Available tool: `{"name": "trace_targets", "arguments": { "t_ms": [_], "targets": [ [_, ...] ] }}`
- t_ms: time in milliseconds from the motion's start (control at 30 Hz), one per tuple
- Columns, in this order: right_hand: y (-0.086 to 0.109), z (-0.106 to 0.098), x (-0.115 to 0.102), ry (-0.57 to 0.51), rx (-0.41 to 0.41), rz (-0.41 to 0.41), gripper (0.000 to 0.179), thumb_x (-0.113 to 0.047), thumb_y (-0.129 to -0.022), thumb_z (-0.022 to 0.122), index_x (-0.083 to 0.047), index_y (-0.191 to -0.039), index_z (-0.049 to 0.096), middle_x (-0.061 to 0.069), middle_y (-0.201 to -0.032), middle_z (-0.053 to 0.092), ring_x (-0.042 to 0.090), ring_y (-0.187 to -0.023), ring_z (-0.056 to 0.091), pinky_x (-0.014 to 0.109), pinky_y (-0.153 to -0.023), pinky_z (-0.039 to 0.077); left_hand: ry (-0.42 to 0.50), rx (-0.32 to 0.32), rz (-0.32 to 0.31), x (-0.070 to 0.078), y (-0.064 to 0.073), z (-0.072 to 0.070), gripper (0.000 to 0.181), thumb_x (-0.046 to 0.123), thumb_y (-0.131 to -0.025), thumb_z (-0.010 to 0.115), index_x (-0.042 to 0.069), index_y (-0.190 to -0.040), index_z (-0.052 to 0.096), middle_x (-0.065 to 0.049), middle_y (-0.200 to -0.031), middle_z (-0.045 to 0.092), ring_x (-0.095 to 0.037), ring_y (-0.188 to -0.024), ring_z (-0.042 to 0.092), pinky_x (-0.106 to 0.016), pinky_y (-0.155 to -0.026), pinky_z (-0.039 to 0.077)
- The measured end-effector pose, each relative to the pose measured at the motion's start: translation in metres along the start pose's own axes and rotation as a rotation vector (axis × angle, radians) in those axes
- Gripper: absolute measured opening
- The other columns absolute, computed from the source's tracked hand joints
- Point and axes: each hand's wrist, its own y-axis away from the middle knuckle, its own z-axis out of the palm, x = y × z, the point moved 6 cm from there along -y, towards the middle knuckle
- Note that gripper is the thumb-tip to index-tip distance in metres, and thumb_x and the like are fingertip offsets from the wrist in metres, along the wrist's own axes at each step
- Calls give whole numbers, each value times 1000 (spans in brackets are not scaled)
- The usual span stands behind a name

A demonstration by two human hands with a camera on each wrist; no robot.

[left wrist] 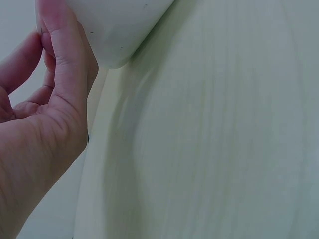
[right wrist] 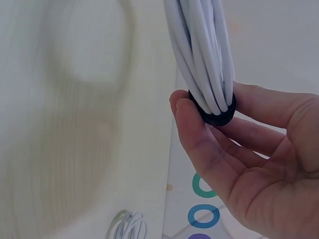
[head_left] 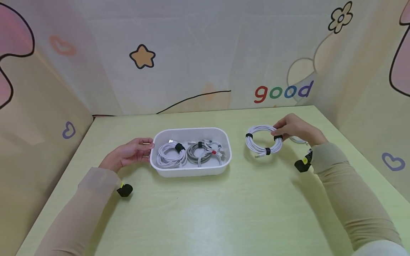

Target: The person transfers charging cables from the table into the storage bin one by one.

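Note:
My right hand point(head_left: 296, 128) pinches a coiled white cable point(head_left: 256, 146) at one of its black straps, above the table to the right of the box. In the right wrist view, thumb and fingers close round the black strap point(right wrist: 219, 117) and the bundled strands point(right wrist: 202, 55) rise from it. At the left end of a white plastic box point(head_left: 192, 172), my left hand point(head_left: 132, 153) holds the rim. Inside the box lie a white coiled cable point(head_left: 166, 161) with a black strap, a grey coil point(head_left: 192, 154), and a smaller white cable with a red tie point(head_left: 214, 152).
Another thin white coiled cable point(right wrist: 130, 228) lies on the table beyond my right hand, partly hidden behind it in the head view. The pale wooden table point(head_left: 192, 213) meets printed cloth walls point(head_left: 192, 53) at the back and sides.

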Motion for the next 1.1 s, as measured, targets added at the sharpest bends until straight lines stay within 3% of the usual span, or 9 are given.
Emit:
{"name": "trace_targets", "arguments": {
  "t_ms": [700, 1100],
  "targets": [
    [-8, 7, -26, -49, 2, -29, 38, -12, -91, 66, 11, -120, 58, 4, -81, 70, 14, -69, 66, 28, -73, 59, -11, 3, 3, -1, -1, -1, 11, 5, -101, 44, 9, -102, 54, 0, -88, 65, -12, -80, 65, -27, -71, 59],
    [-11, 17, -57, -8, -5, -64, 35, -15, -91, 67, 6, -119, 61, 7, -83, 70, 17, -70, 67, 30, -77, 59, -15, 4, -2, -1, -1, -1, 12, 5, -102, 43, 10, -102, 54, 1, -87, 65, -12, -80, 64, -27, -71, 59]
  ]
}}
